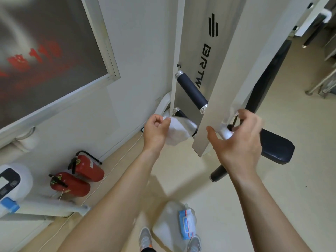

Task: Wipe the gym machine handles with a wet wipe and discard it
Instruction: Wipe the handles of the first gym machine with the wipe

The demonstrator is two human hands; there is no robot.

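Observation:
My left hand (156,130) grips a crumpled white wet wipe (177,131) and holds it against the lower black handle (179,113) of the white gym machine (211,73). A second, longer black handle (192,91) sticks out just above it, bare. My right hand (238,140) reaches to the right side of the machine's hanging arm, fingers loosely curved around a small white knob (225,133); whether the fingers close on it is not plain. A blue wet-wipe pack (187,224) lies on the floor between my shoes.
Two red fire extinguishers (78,177) lie by the wall at left, beside a white appliance (12,186) and a cord. The machine's black padded seat (276,146) is to the right. A white bag (169,226) lies under the wipe pack. More equipment stands far right.

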